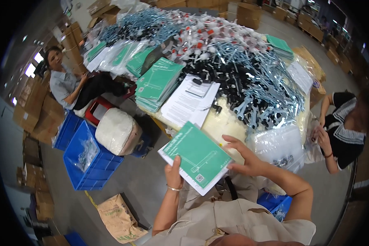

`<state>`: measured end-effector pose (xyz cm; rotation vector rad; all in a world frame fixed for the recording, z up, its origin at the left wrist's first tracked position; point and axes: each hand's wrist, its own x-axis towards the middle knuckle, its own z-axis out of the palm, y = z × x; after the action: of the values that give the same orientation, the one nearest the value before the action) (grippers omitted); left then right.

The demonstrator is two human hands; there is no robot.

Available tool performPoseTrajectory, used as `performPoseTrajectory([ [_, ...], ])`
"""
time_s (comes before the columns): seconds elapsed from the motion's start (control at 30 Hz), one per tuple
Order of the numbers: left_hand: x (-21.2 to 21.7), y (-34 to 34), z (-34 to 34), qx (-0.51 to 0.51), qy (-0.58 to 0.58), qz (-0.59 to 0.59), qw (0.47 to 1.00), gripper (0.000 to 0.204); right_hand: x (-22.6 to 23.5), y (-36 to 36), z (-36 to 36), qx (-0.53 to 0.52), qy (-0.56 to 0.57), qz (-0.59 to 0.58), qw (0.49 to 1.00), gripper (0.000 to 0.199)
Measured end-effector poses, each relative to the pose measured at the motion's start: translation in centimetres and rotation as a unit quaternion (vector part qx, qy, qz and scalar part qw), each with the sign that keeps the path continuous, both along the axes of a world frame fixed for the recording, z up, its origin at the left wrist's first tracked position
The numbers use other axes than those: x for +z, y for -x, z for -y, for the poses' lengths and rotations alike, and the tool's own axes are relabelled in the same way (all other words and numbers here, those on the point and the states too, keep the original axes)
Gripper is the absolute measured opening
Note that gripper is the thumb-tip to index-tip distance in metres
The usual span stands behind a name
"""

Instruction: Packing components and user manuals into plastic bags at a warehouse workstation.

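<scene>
A green booklet (197, 155) with white paper under it is held in front of my body, above the near edge of the table. My left hand (174, 175) grips its lower left edge, thumb on top and the other fingers hidden beneath. At the booklet's right corner is my right hand (247, 159), fingers spread; whether its thumb touches the paper I cannot tell. Just beyond lie white printed sheets (184, 107) with a small clear bag on them. To their left sits a stack of green booklets (159, 84).
The table bears heaped metal wrenches (260, 98), black parts (217, 74) and white-and-red pieces (209, 35). A clear plastic bag (278, 145) lies right. Blue crates (92, 160) and a wrapped stool (118, 131) stand left. One person (67, 84) sits left; another (344, 127) is at right.
</scene>
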<state>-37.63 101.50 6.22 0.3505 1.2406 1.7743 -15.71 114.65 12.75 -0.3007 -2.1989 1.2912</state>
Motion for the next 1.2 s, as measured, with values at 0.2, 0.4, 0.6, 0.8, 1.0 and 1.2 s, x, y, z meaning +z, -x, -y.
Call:
performPoseTrajectory([
  [0.2,1.6,-1.4,0.2,0.101,-0.013,-0.048,0.994,0.029,-2.3,-1.4,3.2,-0.042,0.593,-0.168,0.787,0.042],
  [0.4,2.1,-2.5,1.8,0.096,-0.051,-0.073,0.991,0.03,-4.6,1.3,5.7,-0.097,0.437,-0.013,0.894,0.033],
  [0.6,-0.4,-0.5,3.2,0.06,-0.047,-0.223,0.972,0.03,-2.5,-0.8,4.8,-0.116,0.344,0.018,0.932,0.028],
  [0.8,0.9,4.7,4.5,0.009,0.057,-0.358,0.932,0.034,-1.3,-2.3,3.8,-0.206,0.227,0.009,0.952,0.023],
  [1.0,2.9,8.3,6.1,-0.046,0.056,-0.763,0.642,0.055,-2.0,-1.7,5.0,-0.05,0.391,0.036,0.919,0.027],
  [1.2,5.1,3.9,6.1,-0.191,0.198,-0.76,0.588,0.074,-4.9,1.2,5.3,-0.037,0.409,0.058,0.91,0.024],
])
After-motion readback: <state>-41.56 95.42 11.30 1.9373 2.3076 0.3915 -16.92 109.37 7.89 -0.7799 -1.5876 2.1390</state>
